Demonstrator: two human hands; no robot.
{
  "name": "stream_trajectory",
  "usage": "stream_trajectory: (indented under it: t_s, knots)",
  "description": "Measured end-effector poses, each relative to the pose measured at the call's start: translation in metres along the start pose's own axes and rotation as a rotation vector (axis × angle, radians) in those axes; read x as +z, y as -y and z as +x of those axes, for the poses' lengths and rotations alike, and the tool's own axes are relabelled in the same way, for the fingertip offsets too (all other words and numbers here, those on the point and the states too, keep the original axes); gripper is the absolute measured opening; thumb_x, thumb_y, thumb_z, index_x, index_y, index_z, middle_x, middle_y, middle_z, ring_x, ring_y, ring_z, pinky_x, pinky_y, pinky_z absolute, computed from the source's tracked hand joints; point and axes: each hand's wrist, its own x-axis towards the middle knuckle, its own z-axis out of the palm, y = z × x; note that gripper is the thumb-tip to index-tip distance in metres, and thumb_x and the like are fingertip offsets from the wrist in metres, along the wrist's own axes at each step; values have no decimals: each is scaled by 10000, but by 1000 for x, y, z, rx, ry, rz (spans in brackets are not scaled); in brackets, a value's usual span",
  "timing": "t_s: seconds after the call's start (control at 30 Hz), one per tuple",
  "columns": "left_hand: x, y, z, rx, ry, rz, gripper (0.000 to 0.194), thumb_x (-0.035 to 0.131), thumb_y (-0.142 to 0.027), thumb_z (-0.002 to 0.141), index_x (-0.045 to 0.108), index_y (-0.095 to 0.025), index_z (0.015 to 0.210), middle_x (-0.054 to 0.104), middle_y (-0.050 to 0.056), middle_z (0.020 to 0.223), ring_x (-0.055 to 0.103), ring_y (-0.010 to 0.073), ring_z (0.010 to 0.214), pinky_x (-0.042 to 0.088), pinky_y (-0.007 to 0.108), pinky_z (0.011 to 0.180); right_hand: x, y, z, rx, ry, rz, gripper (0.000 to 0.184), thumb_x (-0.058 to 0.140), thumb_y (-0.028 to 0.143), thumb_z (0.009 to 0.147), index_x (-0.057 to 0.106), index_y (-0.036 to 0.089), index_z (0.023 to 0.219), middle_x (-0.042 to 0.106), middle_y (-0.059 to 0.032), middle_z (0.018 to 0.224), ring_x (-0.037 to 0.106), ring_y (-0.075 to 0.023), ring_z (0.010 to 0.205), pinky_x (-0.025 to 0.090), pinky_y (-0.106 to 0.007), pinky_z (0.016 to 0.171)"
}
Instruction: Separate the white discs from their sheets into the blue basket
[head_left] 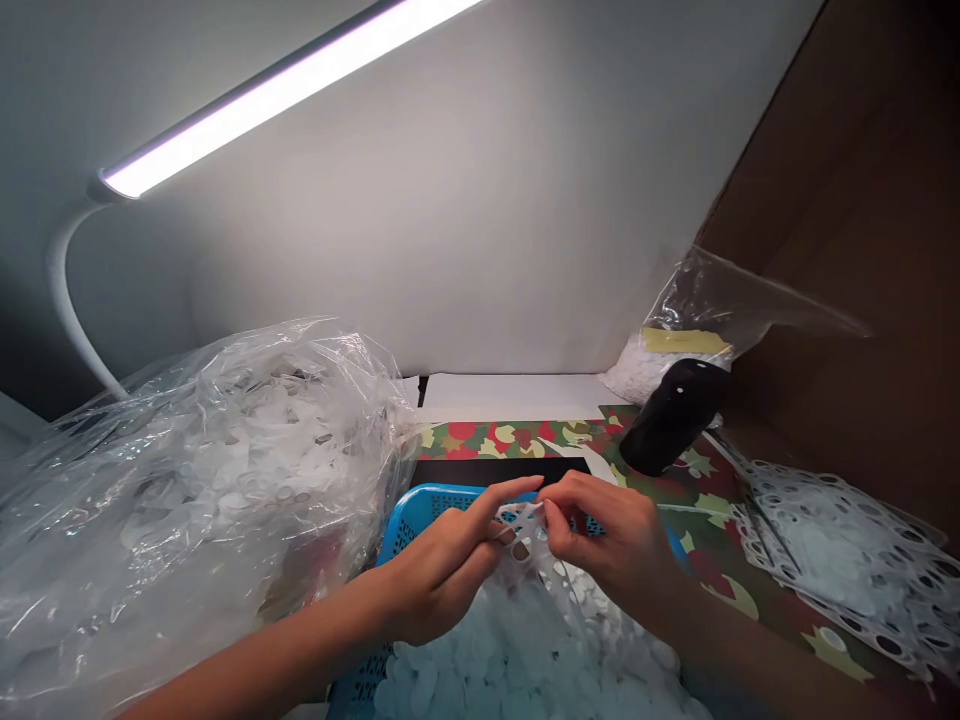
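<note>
Between my two hands is a thin white plastic sheet with round cut-out holes [521, 548]. My left hand [448, 572] grips it from the left, thumb and fingers closed round its edge. On the other side, my right hand [600, 520] pinches the sheet's upper right part between thumb and forefinger. Both are held above a blue perforated plastic basket [397, 530], which is full of small, flat, whitish translucent round pieces [450, 665]. The lower part of the sheet hangs over these pieces, and its end is hard to make out.
A large clear plastic bag of white scraps [277, 430] fills the left side. To the right lie a black cylindrical object [675, 415], a pile of holed sheets [855, 560] and a clear bag of white pieces [637, 370]. A lit lamp [292, 95] hangs overhead.
</note>
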Motion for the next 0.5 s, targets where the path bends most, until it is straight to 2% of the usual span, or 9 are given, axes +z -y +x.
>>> stream_trajectory:
  t_s: [0.13, 0.3, 0.4, 0.5]
  knots:
    - [1, -3, -2, -7, -55, 2, 513, 296, -108, 899, 235, -266, 1384, 661, 7, 865, 554, 151, 737, 410, 300, 724, -1, 0, 3, 10, -116, -10, 154, 479, 114, 823, 557, 180, 708, 492, 30, 595, 422, -87, 504, 336, -212, 477]
    - [2, -5, -1, 34, -10, 6, 506, 281, -112, 899, 228, -230, 1389, 672, 8, 821, 560, 146, 707, 425, 296, 723, -5, -2, 4, 42, -204, -3, 153, 454, 130, 828, 536, 185, 711, 517, 20, 626, 432, -95, 512, 358, -219, 478]
    - [3, -7, -1, 75, -20, 50, 492, 271, -101, 895, 246, -205, 1376, 661, 9, 788, 560, 143, 690, 427, 283, 707, -5, -6, 5, 82, -223, 26, 164, 438, 154, 843, 523, 188, 707, 496, 25, 610, 424, -96, 495, 356, -223, 466]
    - [3, -8, 0, 85, 1, 109, 436, 288, -105, 893, 330, -204, 1315, 662, 20, 814, 579, 151, 717, 430, 276, 698, -5, -9, 4, 81, -198, 49, 175, 433, 166, 856, 515, 188, 703, 480, 32, 594, 422, -92, 485, 355, -220, 463]
